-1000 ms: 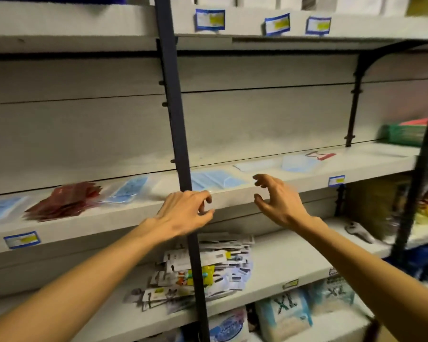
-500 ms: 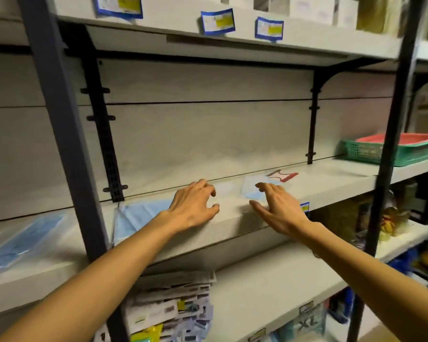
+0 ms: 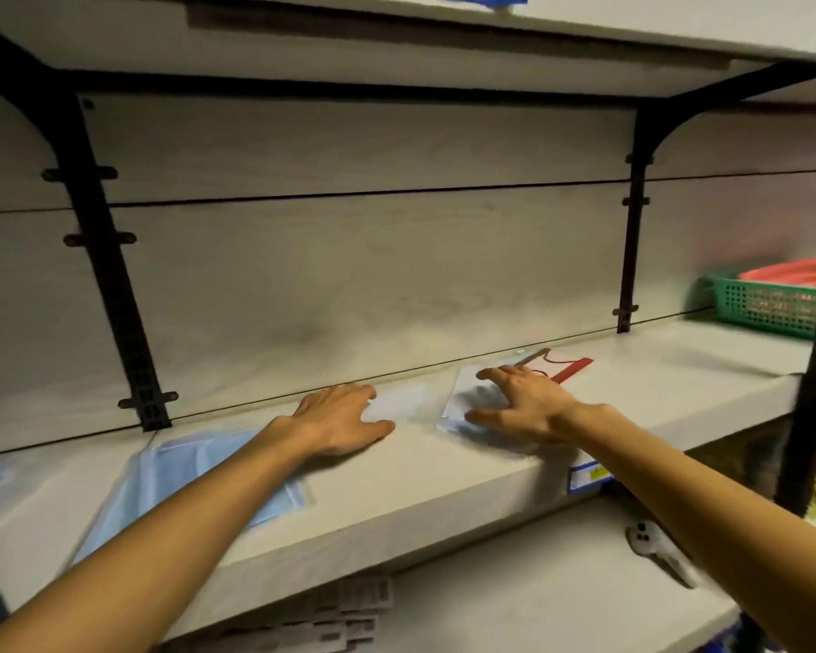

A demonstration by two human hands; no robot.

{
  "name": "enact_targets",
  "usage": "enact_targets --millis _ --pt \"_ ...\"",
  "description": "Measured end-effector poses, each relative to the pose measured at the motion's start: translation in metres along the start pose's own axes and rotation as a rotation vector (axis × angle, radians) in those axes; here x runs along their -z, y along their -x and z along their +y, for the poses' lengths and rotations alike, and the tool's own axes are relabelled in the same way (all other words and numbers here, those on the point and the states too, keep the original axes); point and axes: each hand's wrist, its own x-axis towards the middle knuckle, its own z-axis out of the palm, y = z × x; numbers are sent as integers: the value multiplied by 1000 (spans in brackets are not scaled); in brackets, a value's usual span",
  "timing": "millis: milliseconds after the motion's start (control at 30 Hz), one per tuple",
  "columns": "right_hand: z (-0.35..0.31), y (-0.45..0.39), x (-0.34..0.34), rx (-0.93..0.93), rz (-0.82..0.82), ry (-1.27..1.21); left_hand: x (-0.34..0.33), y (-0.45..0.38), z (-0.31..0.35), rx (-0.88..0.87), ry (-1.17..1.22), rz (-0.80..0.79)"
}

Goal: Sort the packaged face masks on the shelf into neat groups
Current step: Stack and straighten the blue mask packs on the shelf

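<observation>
1. On the middle shelf (image 3: 444, 468), both my hands have landed, from hovering a second ago.
2. Left hand (image 3: 340, 419) flat, fingers spread, touching pale mask packet (image 3: 403, 402).
3. Right hand (image 3: 521, 405) fingers splayed, pressing blue mask packet (image 3: 465, 407); gathering can start.

Four mask packets (image 3: 194, 468); two hands (image 3: 338, 419); one basket (image 3: 764, 306).

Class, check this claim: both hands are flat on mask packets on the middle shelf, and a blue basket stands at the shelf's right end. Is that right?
One detail is wrong: the basket is green, not blue, as the head view shows. The rest holds: the left hand and right hand lie flat on mask packets on the middle shelf, and the basket stands at its right end.
</observation>
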Motion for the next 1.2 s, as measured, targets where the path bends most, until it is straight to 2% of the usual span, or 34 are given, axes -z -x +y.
enact_targets --millis 100,333,500,567,633,733,833,900,1033,1100,1200 --pt "21 -13 -5 28 -33 11 -3 -6 2 31 -38 33" --pt "54 -44 -8 218 42 1 6 -12 24 115 -133 111" --pt "77 -46 2 242 -156 -281 6 -8 34 222 -126 223" --pt "83 -40 3 244 -208 -208 8 -7 34 292 -85 242" --pt "83 -37 -3 288 -168 -80 11 -7 33 374 -55 258" --pt "85 -41 -7 351 -107 -150 18 -7 33 500 16 327" --pt "89 -48 -5 361 -45 -269 26 -9 32 594 202 366" --pt "90 -52 -5 386 16 -353 31 -9 34 628 406 399" --pt "87 -56 -3 374 73 -799 40 -9 42 734 824 424" --pt "82 -57 1 335 181 -976 44 -8 47 796 994 462" --pt "70 -61 8 209 366 -1090 45 -1 54 825 1177 530"
